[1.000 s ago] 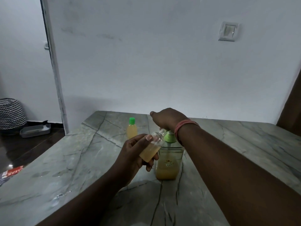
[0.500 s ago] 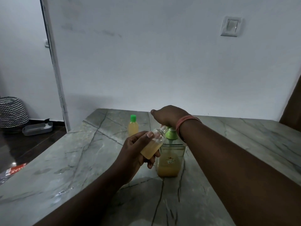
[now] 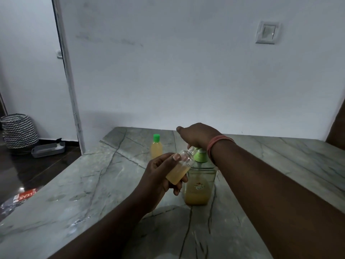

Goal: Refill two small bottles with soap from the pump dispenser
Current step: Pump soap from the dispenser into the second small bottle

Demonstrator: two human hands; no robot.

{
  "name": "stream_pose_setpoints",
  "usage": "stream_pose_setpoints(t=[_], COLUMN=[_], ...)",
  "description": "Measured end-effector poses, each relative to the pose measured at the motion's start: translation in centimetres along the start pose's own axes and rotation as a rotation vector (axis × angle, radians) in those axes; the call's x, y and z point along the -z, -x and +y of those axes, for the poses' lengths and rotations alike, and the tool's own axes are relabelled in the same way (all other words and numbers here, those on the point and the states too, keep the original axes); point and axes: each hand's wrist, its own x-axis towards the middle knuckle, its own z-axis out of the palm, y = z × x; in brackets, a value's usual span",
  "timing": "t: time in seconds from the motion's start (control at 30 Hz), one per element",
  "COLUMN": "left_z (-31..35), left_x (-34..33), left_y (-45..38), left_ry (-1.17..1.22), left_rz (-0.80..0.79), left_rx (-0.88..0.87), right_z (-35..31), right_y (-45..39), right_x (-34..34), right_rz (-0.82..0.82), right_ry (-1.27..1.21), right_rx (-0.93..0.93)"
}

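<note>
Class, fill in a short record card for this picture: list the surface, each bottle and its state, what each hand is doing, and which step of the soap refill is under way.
surface: grey veined stone table
pump dispenser: stands upright, green pump top, amber soap filling the lower part
open small bottle: uncapped, tilted, partly filled, mouth up at the pump
capped small bottle: green cap, upright, standing apart behind
left hand: grips the open small bottle
right hand: rests on the pump top
step: filling one bottle
</note>
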Motion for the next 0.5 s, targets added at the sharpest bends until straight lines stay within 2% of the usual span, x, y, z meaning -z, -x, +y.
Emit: stream_pose_setpoints(t=[0.1,0.3,0.5], left_z=[-0.1,-0.4,-0.1], left_x=[0.2,0.2,0.0], left_y=[0.0,-0.4,0.0], left_ry=[0.002,-0.002,-0.015], left_rz=[0.001,-0.013,-0.001], left_rx=[-0.003,-0.003,0.0], right_z=[-0.4,0.5,0.1], right_y=[0.2,-0.7,0.3], right_x=[0.4,-0.6,-0.1], right_rz=[-0.031,0.072,0.031], right_ry=[0.041,-0.057,-0.088], right_rx=[0.012,0.002,-0.021])
